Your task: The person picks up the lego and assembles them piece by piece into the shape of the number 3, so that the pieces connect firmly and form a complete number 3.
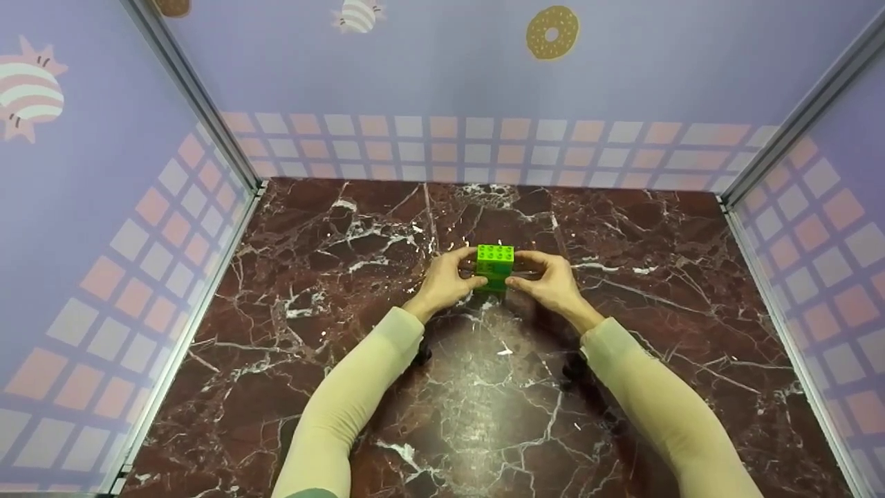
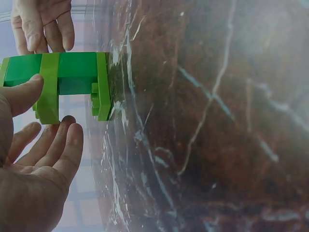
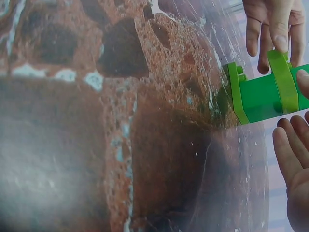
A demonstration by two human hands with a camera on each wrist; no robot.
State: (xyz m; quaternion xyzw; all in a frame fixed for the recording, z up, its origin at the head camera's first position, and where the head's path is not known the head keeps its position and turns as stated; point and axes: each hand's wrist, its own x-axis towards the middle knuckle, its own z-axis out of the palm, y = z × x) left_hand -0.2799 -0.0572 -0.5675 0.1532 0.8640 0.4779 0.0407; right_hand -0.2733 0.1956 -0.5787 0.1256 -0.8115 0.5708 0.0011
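A small stack of toy building blocks [image 1: 496, 254] stands upright on the marble-patterned tabletop, with studs on its lime green top. In the left wrist view, dark green bricks [image 2: 77, 72] alternate with lime green plates, and the middle plate juts out to one side. My left hand [image 1: 441, 280] holds the stack from the left, its thumb on the middle plate's edge. From the right, my right hand [image 1: 553, 282] holds the stack with thumb at the front and fingers towards the back. The right thumb [image 3: 303, 82] lies near the upper dark green brick. Some fingertip contacts are hidden.
The dark red tabletop [image 1: 332, 290] with white veins spreads around the stack. Purple panels with pink and white squares enclose it at the back [image 1: 449, 76], left [image 1: 83, 228] and right [image 1: 830, 242]. Metal strips run along the side edges.
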